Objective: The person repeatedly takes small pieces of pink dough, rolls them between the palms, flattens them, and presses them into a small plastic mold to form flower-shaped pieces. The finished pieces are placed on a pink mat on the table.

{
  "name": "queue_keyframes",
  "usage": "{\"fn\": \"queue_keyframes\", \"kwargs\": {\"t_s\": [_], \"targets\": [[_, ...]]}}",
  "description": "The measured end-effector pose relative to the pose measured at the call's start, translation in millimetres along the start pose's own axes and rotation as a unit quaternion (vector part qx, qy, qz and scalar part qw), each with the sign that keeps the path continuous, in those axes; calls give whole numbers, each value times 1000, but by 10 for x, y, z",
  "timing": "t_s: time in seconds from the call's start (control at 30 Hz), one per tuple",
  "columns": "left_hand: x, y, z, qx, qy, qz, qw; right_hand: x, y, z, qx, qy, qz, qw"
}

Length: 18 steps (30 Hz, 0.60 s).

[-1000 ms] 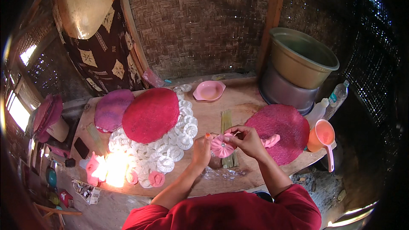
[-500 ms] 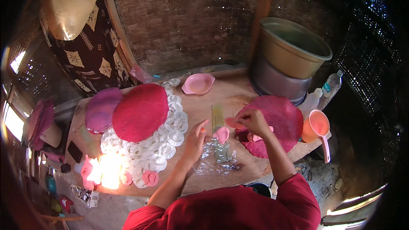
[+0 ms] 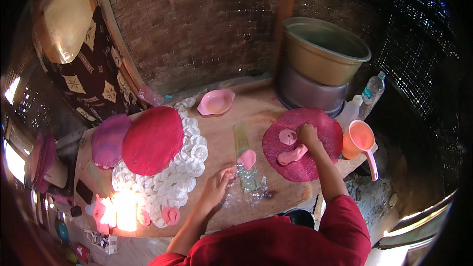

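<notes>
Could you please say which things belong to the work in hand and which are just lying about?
Seemingly in use:
soft pink elongated lump
pleated pink disc
round magenta pad beneath
crinkled clear plastic sheet

Seemingly idle:
black rectangular slab
clear blue-capped bottle

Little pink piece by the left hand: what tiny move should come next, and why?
Perhaps the left hand could pick up the pink piece: its fingertips are close beside it, while the right hand is farther off, over the red round mat.

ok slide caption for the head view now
Right hand at a round magenta mat, left hand near a pink piece.
</notes>
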<state>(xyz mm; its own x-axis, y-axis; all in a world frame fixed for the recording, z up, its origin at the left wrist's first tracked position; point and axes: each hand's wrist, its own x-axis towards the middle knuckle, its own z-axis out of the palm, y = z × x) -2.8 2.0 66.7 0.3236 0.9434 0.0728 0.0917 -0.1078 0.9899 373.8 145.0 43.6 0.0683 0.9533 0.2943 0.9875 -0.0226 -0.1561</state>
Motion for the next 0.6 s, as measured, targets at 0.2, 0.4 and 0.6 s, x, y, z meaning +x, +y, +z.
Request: {"fn": "queue_keyframes", "kwargs": {"t_s": [0.2,0.4,0.6], "targets": [[-211,787,42,27,-298,28,954,-306,-767,-1047,306,-167,-210,913],[-647,1893,-38,-140,-559,192,794,-1183,-1734,-1959,550,-402,-688,249],[-526,1989,-136,-7,-477,371,797,-1382,-1931,-2296,446,-264,-759,394]]}}
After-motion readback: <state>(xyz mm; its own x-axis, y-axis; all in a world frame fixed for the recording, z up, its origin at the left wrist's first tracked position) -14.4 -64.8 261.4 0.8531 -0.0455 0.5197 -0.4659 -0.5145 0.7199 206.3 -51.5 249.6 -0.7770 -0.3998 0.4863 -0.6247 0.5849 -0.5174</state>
